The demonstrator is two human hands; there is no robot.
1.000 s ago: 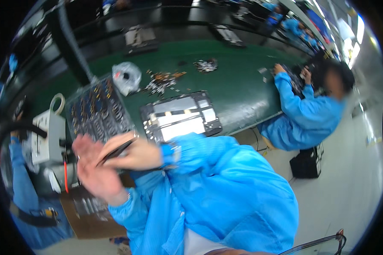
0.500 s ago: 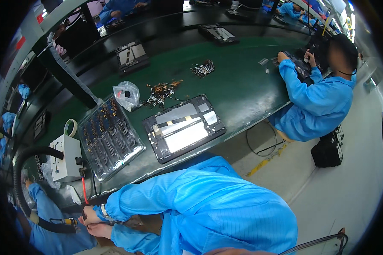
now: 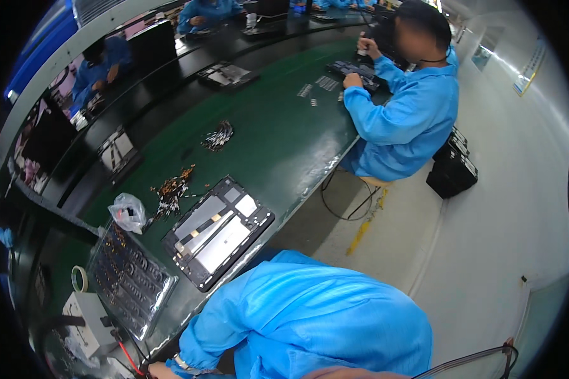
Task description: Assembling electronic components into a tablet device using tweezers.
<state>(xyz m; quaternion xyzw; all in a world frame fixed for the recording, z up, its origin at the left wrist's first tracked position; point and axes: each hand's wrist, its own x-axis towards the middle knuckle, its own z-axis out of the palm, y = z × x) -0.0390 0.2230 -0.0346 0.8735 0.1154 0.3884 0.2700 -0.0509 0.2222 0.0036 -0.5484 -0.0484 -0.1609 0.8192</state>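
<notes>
My right hand [image 3: 161, 371] shows only in part at the lower edge, with a light band [image 3: 181, 362] on its wrist below the blue sleeve. Its fingers are cut off by the frame, so what they hold cannot be made out. Close by hangs a red cable [image 3: 130, 357] from a white box [image 3: 90, 325] at the table's near left. My left hand is out of view. Up the table from my right arm lie a clear tray [image 3: 161, 297] of small dark parts and an opened tablet [image 3: 218, 234] with its inside facing up.
A clear plastic bag [image 3: 128, 213], a tape roll [image 3: 79, 278] and piles of small cables [image 3: 172, 192] [image 3: 218, 136] lie on the green table [image 3: 265, 145]. A co-worker in blue [image 3: 401, 126] handles a dark device at the far right. Black cases [image 3: 452, 167] stand on the floor.
The view has swung right, so the table and its things sit further left and lower. My left hand has gone out of the picture and my right is now mostly cut off.
</notes>
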